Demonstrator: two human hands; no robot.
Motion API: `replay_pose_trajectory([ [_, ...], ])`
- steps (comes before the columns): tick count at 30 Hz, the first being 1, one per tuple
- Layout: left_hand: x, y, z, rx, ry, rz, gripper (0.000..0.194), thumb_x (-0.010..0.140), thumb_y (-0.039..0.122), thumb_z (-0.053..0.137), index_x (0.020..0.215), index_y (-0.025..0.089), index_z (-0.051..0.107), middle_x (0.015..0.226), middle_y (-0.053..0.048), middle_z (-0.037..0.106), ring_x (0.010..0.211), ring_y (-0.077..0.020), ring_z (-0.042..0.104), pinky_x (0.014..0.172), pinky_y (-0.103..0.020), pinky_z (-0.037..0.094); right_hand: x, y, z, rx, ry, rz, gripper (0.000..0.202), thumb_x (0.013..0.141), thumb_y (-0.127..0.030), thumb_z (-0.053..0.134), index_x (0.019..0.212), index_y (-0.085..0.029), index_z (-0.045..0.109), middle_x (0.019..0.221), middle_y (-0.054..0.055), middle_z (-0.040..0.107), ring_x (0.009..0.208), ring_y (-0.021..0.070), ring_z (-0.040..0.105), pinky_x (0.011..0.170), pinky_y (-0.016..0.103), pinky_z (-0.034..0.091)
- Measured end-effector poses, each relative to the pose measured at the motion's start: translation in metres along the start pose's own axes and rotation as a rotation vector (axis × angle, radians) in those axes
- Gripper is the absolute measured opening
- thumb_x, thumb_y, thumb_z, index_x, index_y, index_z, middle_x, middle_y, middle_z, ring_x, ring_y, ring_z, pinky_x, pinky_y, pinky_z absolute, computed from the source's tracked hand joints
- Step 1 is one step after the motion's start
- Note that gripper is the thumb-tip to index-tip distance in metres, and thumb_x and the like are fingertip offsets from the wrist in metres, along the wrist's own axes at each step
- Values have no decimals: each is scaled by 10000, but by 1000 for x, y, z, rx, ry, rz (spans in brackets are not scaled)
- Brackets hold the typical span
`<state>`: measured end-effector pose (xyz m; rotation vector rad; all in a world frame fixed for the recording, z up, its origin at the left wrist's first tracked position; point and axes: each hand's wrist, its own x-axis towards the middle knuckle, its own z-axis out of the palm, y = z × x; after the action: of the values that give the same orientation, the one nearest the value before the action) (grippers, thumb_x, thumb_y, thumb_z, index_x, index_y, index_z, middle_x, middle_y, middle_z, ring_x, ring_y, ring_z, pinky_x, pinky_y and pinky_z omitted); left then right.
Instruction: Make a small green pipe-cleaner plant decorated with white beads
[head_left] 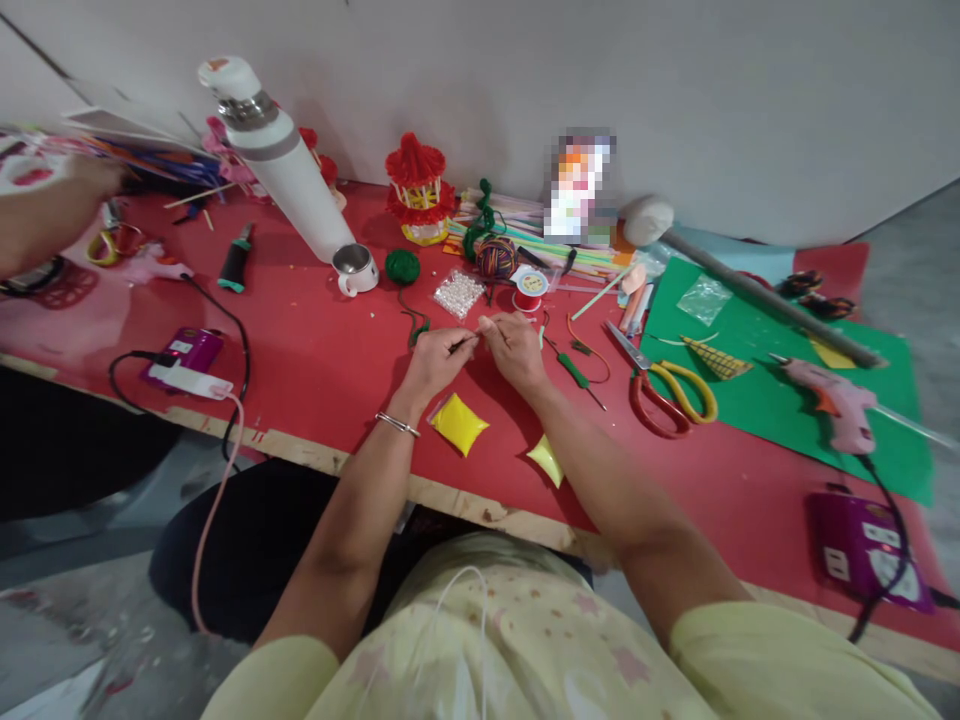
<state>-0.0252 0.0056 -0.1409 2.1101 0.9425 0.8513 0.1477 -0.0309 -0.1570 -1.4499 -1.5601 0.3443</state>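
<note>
Close together over the red table, my left hand (442,357) and my right hand (514,348) both have their fingers pinched. Whatever lies between the fingertips is too small to make out. Two packets rest below the hands, a bright yellow packet (460,425) and a pale yellow packet (547,461) partly behind my right forearm. Just beyond the hands are a bag of white beads (458,293) and a spool of red thread (531,286). Right of my right hand lie a green-handled hook tool (573,371) and scissors (660,390) with red and yellow handles.
At the back stand a white bottle (281,160), a steel cup (355,268) and a red lantern-like craft (420,190). A pink glue gun (832,400) lies on green sheet (892,440). Purple power boxes (855,550) sit near the edge. Another person's arm (52,210) reaches in at left.
</note>
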Motion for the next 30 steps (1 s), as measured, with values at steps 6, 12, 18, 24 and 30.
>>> replay_pose_trajectory([
  [6, 1, -10, 1, -166, 17, -131, 197, 900, 297, 617, 875, 162, 759, 729, -22, 732, 675, -142, 659, 643, -234, 489, -3, 5, 3, 215, -40, 128, 408, 886, -585, 688, 1094, -235, 713, 792, 1, 684, 732, 172, 598, 710, 304, 473],
  [12, 2, -14, -1, -319, -12, -270, 258, 892, 379, 635, 873, 150, 751, 660, -20, 696, 568, -110, 589, 560, -212, 454, 0, 11, 4, 268, -111, 97, 323, 829, -478, 779, 1040, -233, 775, 793, 18, 702, 751, 184, 595, 759, 339, 486],
  [18, 3, -11, 0, -429, -45, -315, 276, 831, 420, 704, 824, 147, 744, 664, -28, 688, 608, -122, 606, 556, -212, 459, 1, 6, 3, 351, -121, 118, 506, 738, -477, 847, 1171, -232, 753, 1091, 59, 760, 814, 178, 619, 793, 341, 505],
  [24, 2, -12, -2, -414, -52, -324, 276, 858, 419, 688, 872, 153, 758, 627, -21, 667, 512, -85, 521, 511, -207, 404, 0, 7, 6, 382, -127, 203, 300, 773, -452, 806, 925, -194, 783, 771, 12, 721, 711, 159, 603, 700, 304, 469],
  [30, 3, -15, -3, -388, -64, -268, 267, 878, 382, 648, 751, 157, 719, 566, -9, 612, 466, -75, 442, 470, -211, 342, -1, 0, 2, 45, -93, 28, 225, 953, -381, 635, 826, -214, 718, 838, 37, 696, 873, 207, 590, 840, 357, 446],
])
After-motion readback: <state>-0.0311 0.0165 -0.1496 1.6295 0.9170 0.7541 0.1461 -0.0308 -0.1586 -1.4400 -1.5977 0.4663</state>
